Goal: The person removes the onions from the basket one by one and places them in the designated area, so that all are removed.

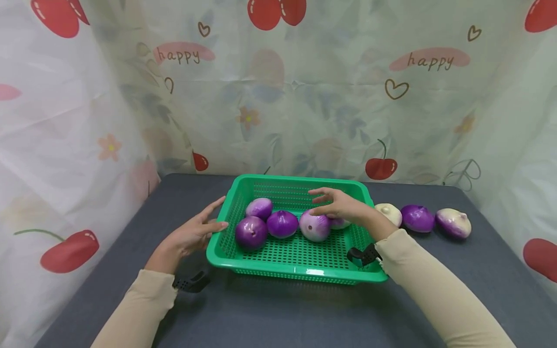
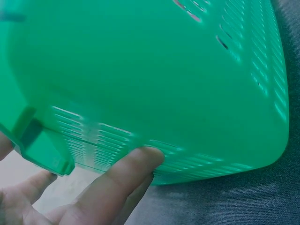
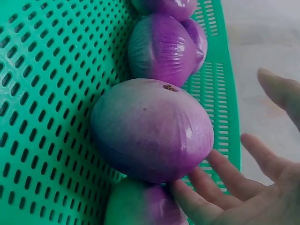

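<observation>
Green basket (image 1: 300, 273) mid-table, five onions inside | our right hand (image 1: 339, 205) over pale purple onion (image 1: 315, 227), fingers spread, holding nothing | our left hand (image 1: 196, 234) open, fingertips touching basket's left wall | three onions (image 1: 417, 217) outside, right.

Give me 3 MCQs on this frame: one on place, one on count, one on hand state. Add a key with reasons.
1. Where does the person's left hand rest?
A. On the outer left wall of the green perforated plastic basket
B. Inside it
C. On the cherry-print curtain

2. How many onions lie on the dark grey table outside the basket?
A. One
B. Three
C. Six

3. How is the person's right hand?
A. Clenched in a fist
B. Fingers straight, touching the pale purple onion
C. Off the table

Key: A, the left wrist view shows a fingertip against the wall; B, three onions sit in a row right of the basket; B, the right wrist view shows extended fingers beside that onion.
</observation>
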The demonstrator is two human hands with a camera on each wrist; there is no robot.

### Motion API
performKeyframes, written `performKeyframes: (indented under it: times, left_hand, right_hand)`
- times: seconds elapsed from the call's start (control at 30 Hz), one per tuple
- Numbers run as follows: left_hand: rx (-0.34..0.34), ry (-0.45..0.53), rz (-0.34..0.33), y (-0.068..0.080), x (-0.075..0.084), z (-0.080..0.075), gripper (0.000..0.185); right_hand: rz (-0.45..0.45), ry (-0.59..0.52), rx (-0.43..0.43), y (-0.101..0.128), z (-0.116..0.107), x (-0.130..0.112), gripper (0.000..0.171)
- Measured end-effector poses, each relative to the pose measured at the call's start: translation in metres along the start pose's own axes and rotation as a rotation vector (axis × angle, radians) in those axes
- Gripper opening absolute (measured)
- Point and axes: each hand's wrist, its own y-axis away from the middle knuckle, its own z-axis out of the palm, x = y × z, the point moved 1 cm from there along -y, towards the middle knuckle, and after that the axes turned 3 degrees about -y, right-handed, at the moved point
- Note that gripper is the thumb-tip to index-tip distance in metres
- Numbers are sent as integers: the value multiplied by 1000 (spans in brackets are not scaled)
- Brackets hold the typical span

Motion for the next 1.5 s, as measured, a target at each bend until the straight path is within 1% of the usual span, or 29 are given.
performKeyframes:
  times: [0.13, 0.33, 0.53, 0.63, 0.77, 1.2, 1.37, 1.5]
  left_hand:
    - [-1, -1, -3, 0, 0, -1, 84]
    - [-10, 4, -1, 0, -1, -1, 83]
    - [-14, 7, 4, -1, -1, -1, 83]
    - [-12, 5, 3, -1, -1, -1, 83]
    - [-10, 4, 1, -1, 0, -1, 83]
    - [-5, 5, -5, -2, -1, -1, 84]
    - [-9, 8, 0, -1, 0, -1, 84]
    - [-13, 11, 2, 0, 0, -1, 84]
  right_hand:
    - [13, 29, -45, -1, 1, 3, 68]
    - [44, 132, -107, -5, 2, 10, 70]
    - [50, 203, -227, -6, 5, 16, 71]
    - [104, 237, -285, -4, 7, 17, 74]
    - [156, 254, -328, -2, 9, 18, 79]
    - [162, 272, -340, -1, 9, 15, 79]
    - [115, 292, -331, 0, 8, 11, 79]
    - [46, 275, -288, 1, 8, 6, 79]
